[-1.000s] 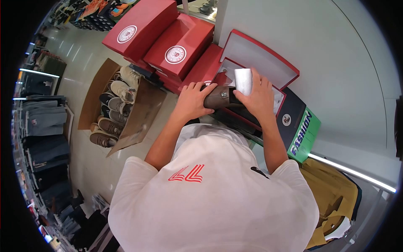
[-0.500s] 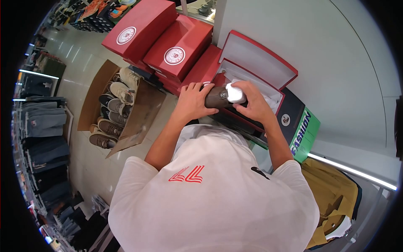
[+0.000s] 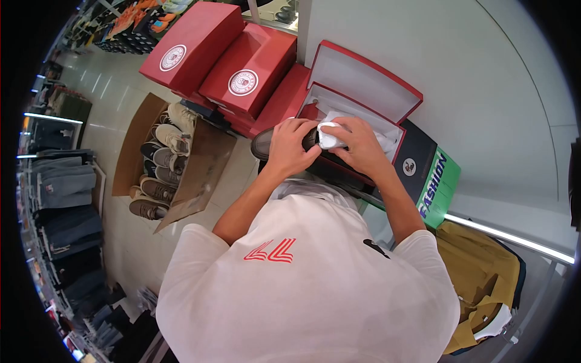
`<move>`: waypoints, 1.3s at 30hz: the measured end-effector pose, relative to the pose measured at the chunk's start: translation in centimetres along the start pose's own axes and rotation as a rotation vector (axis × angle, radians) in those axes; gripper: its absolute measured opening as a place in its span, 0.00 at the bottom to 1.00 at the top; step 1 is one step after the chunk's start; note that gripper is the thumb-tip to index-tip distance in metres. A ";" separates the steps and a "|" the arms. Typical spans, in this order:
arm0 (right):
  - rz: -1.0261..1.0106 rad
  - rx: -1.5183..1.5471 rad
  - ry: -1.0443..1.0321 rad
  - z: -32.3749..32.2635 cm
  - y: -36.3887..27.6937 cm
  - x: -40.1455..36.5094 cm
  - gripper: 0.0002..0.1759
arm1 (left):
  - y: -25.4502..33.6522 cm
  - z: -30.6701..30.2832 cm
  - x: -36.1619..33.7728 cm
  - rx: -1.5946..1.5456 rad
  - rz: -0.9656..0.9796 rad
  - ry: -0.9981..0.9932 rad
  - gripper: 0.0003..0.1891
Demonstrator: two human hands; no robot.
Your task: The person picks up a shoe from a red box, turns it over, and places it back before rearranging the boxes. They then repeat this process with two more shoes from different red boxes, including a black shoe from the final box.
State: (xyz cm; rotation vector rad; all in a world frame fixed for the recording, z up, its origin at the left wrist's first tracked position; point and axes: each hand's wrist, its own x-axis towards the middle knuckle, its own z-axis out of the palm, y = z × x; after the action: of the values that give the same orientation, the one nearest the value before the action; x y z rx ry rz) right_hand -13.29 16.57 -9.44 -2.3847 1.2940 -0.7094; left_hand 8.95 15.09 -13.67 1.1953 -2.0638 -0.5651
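Note:
A dark brown shoe [image 3: 261, 145] is gripped in my left hand [image 3: 289, 148], its rounded toe sticking out to the left past the fingers. At the shoe's opening, my right hand [image 3: 361, 145] has its thumb and fingers closed round a wad of white paper [image 3: 328, 137]. Both hands are close together, just in front of an open shoe box [image 3: 400, 140] with a red rim and white inside. The box's raised lid [image 3: 367, 81] leans back towards the wall, and more white tissue [image 3: 384, 143] lies within.
Red shoe boxes [image 3: 215, 91] are stacked to the left of the open one. A cardboard carton [image 3: 209, 172] of several shoes stands on the floor. On the right are a green box [image 3: 440, 189] marked FASHION and a mustard garment [image 3: 478, 272]. Folded jeans [image 3: 69, 181] hang far left.
The shoe has turned, so its toe now shows left of my left hand. My right fingers have closed further over the white paper. The view has shifted slightly.

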 end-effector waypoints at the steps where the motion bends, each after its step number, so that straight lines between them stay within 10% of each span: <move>1: 0.001 0.004 0.001 -0.1 -0.1 0.1 0.33 | -0.1 0.0 -0.1 0.000 -0.002 0.026 0.26; 21: -0.165 -0.027 -0.254 -0.3 1.0 1.6 0.32 | 0.0 -0.2 0.7 -0.014 -0.150 -0.123 0.28; 39: -0.073 -0.218 0.017 3.3 -0.9 -0.5 0.11 | -1.9 -2.1 0.7 0.039 -0.066 -0.183 0.39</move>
State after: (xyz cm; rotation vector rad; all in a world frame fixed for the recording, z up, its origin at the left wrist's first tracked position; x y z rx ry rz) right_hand -11.05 17.60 -11.80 -2.6155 1.3596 -0.6391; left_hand 11.32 13.49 -13.24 1.2792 -2.2033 -0.6903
